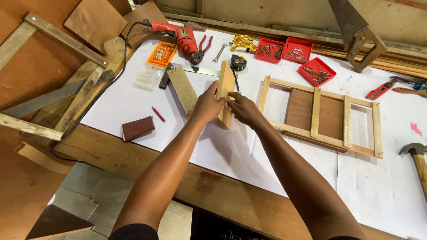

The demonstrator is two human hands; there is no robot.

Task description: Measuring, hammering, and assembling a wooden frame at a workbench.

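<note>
Both my hands hold a short light wooden block [225, 84] that stands on edge on the white sheet [231, 151] covering the bench. My left hand [207, 106] grips its left face, thumb up near the top. Pressed against the block's right side, lower down, are the fingers of my right hand [242, 109]. A flat rough-faced board [182, 89] lies just left of the block. Right of my hands lies a wooden slat frame [320, 118] with a brown panel under it.
A red electric drill [180, 35], pliers [203, 46], a wrench [218, 52], a tape measure [238, 62], red trays of nails [296, 51], an orange bit case [162, 53], a red pencil [158, 114], a brown sanding block [138, 128], a hammer [416, 155] and a saw handle [364, 40] surround the area.
</note>
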